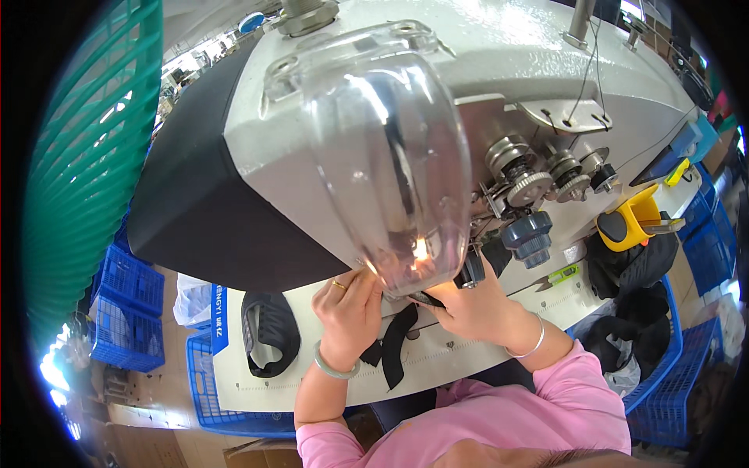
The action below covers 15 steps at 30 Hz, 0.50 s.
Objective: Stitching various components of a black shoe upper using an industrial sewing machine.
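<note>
A large white sewing machine (292,140) stands before me, with a clear guard (390,171) over its needle area. My left hand (349,312) is closed beside the guard's lower edge, thumb and fingers pressed together; what they pinch is hidden. Across from it, my right hand (472,304) is closed on a black material piece (425,299), its fingertips partly behind the guard and machine parts. Just below the hands, a curved black strip (399,347) lies on the white table (328,394). A black shoe upper (270,335) rests left of my left hand.
Thread tension dials (527,183) and a dark knob (527,236) jut out above my right hand. Right of it lie a green-handled cutter (560,276) and a yellow holder (636,218). Blue crates (129,339) stand left; a green fan guard (94,156) rises at far left.
</note>
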{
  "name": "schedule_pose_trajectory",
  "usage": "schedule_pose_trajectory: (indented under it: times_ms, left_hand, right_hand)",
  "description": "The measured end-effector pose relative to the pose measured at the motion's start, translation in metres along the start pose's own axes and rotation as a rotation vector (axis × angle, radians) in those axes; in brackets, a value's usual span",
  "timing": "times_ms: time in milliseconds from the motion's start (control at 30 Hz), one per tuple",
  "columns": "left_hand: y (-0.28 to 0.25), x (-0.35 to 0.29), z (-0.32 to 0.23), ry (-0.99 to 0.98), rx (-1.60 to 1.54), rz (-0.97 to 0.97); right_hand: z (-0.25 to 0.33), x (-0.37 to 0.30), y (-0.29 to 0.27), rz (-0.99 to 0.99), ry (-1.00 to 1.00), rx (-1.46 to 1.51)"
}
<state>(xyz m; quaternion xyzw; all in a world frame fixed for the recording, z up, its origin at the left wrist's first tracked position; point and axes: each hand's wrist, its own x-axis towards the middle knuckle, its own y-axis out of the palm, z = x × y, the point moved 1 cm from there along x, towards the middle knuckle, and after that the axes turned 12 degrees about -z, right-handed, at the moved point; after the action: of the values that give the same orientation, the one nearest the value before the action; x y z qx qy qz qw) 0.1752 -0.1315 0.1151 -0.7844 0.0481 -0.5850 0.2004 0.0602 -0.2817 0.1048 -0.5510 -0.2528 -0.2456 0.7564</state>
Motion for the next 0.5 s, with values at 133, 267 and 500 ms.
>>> schedule_pose_trajectory:
  times_ms: [133,267,500]
  left_hand:
    - [0.002,0.001,-0.002,0.012,-0.004,-0.04]
    - [0.003,0.001,-0.001,0.018,-0.025,-0.068]
    - [0.004,0.0,-0.005,0.035,0.012,-0.084]
  right_hand:
    - [-0.003,0.006,-0.001,-0.151,-0.13,0.028]
    - [-0.002,0.006,0.002,-0.34,-0.28,0.028]
    - [0.006,0.015,-0.007,-0.246,-0.238,0.022]
